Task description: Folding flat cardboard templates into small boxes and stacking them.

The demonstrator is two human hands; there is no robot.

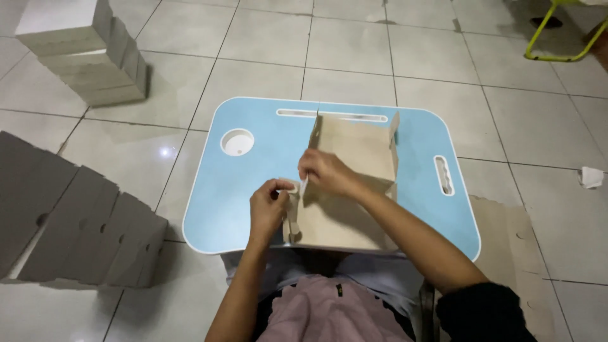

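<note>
A brown cardboard box blank (354, 158) lies partly folded on a light blue lap table (253, 183), its far side flaps standing up. My left hand (269, 206) pinches the left side flap of the cardboard near the front edge. My right hand (326, 174) reaches across from the right and grips the same left flap a little farther back, pressing it inward. Both forearms come up from the bottom of the view.
A fanned stack of flat grey cardboard blanks (69, 221) lies on the tiled floor at the left. A stack of folded white boxes (85, 54) stands at the far left. A yellow-green chair frame (563, 38) is at the top right, more flat cardboard (513, 240) under the table's right side.
</note>
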